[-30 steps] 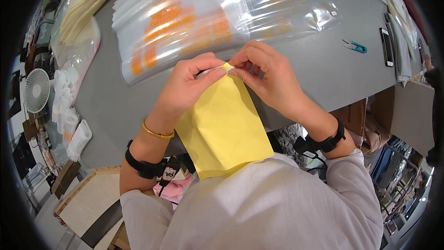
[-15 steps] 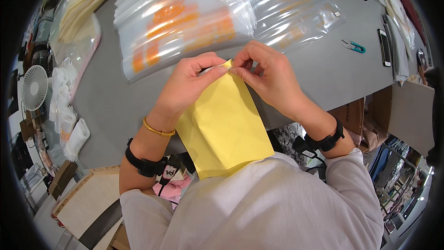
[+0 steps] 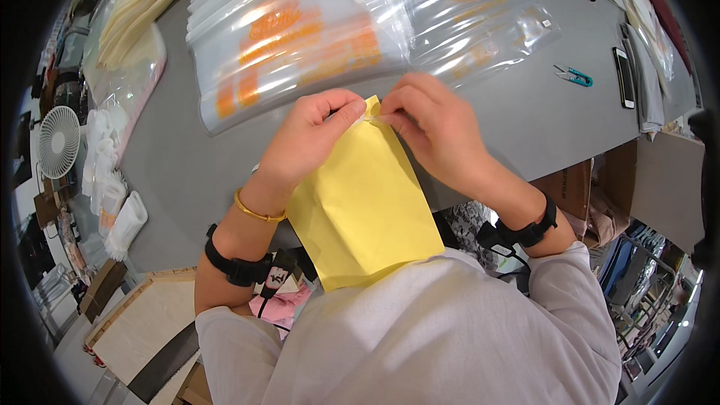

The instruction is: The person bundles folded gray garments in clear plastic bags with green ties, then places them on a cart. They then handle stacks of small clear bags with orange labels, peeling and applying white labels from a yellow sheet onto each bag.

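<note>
A yellow sheet (image 3: 364,202), paper-like and creased down the middle, hangs from my hands over the table's near edge, its lower end resting against my shirt. My left hand (image 3: 315,135) is closed, pinching the sheet's narrow top between thumb and curled fingers. At that top a thin whitish strip (image 3: 370,118) shows between the hands; its kind is not clear. My right hand (image 3: 435,127) is closed too, thumb and fingertips pinched at the strip's right end, slightly blurred. The fingertips are a little apart from the left hand's.
Beyond the hands lies a stack of clear plastic bags (image 3: 300,45) with orange print, a single clear bag (image 3: 480,19) beside it. On the right are teal thread snips (image 3: 576,76) and a phone (image 3: 623,77). Cream cloths (image 3: 142,7) and a white fan (image 3: 58,142) are at left.
My right hand has shifted slightly right, away from the left hand, and a gap has opened between their fingertips. The left hand still pinches the yellow sheet's top.
</note>
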Tool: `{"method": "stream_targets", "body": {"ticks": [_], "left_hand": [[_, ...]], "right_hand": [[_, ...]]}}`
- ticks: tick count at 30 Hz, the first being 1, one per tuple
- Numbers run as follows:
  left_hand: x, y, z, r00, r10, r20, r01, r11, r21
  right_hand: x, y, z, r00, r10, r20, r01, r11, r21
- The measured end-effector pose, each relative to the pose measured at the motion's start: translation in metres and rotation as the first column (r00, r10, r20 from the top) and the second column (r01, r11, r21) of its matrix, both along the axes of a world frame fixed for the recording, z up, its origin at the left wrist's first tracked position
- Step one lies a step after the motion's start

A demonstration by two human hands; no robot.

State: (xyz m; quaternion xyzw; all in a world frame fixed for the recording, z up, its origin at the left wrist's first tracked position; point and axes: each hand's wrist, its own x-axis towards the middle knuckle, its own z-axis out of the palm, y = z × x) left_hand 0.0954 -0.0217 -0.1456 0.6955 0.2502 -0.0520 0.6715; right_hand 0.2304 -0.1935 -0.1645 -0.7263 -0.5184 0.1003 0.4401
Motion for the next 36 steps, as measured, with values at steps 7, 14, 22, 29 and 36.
{"method": "stream_targets", "body": {"ticks": [7, 14, 22, 29, 36], "left_hand": [[0.021, 0.006, -0.004, 0.800, -0.584, 0.141, -0.005, 0.228, 0.974], [0.017, 0.005, -0.030, 0.814, -0.563, 0.144, 0.085, 0.361, 0.929], [0.013, 0.006, -0.033, 0.832, -0.511, 0.217, 0.030, 0.433, 0.901], [0.016, 0.008, -0.031, 0.826, -0.532, 0.188, 0.061, 0.415, 0.908], [0.018, 0.009, -0.037, 0.803, -0.552, 0.223, 0.009, 0.386, 0.922]], "right_hand": [[0.089, 0.013, -0.028, 0.970, -0.186, -0.156, 0.184, 0.983, -0.030], [0.087, 0.022, -0.020, 0.983, -0.002, 0.184, 0.007, 1.000, -0.030], [0.056, 0.044, -0.024, 0.999, -0.046, -0.003, 0.044, 0.972, -0.229], [0.055, 0.045, -0.025, 0.995, -0.066, 0.081, 0.083, 0.969, -0.234], [0.059, 0.045, -0.020, 0.900, -0.237, 0.366, 0.353, 0.888, -0.294]]}}
